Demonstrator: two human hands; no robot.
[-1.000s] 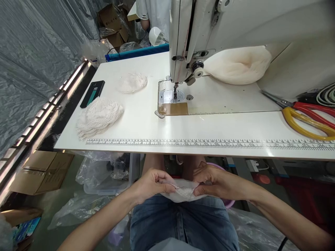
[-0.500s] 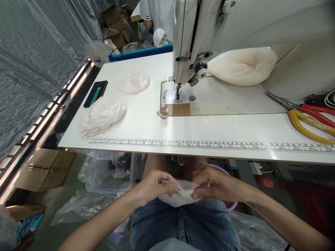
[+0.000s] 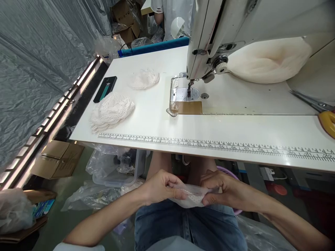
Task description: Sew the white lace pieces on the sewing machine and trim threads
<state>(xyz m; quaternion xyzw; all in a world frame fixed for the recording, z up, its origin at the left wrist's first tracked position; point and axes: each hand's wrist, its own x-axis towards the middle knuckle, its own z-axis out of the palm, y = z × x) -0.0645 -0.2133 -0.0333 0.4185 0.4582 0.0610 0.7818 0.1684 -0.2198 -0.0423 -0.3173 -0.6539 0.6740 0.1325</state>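
Over my lap, below the table edge, I hold a small sheer white piece of fabric with a lacy patterned band (image 3: 193,198). My left hand (image 3: 165,189) pinches its left side between thumb and fingers. On the right side, my right hand (image 3: 222,190) grips it the same way, its fingers curled. The fabric sags a little between the two hands. On the white table lie a stack of white lace pieces (image 3: 112,111) and a smaller sheer lace piece (image 3: 144,79), both away from my hands.
A sewing machine (image 3: 204,62) stands on the table (image 3: 154,122), with a cream bundle (image 3: 269,62) behind its needle. Scissors (image 3: 327,120) lie at right, a black phone (image 3: 105,89) at left. A plastic bin (image 3: 140,162) and cardboard box (image 3: 59,158) sit below. Another person (image 3: 175,14) is beyond.
My view has shifted, so the table scene sits further right. Both hands still hold the fabric, which now looks more drawn out between them and bunched at the right hand.
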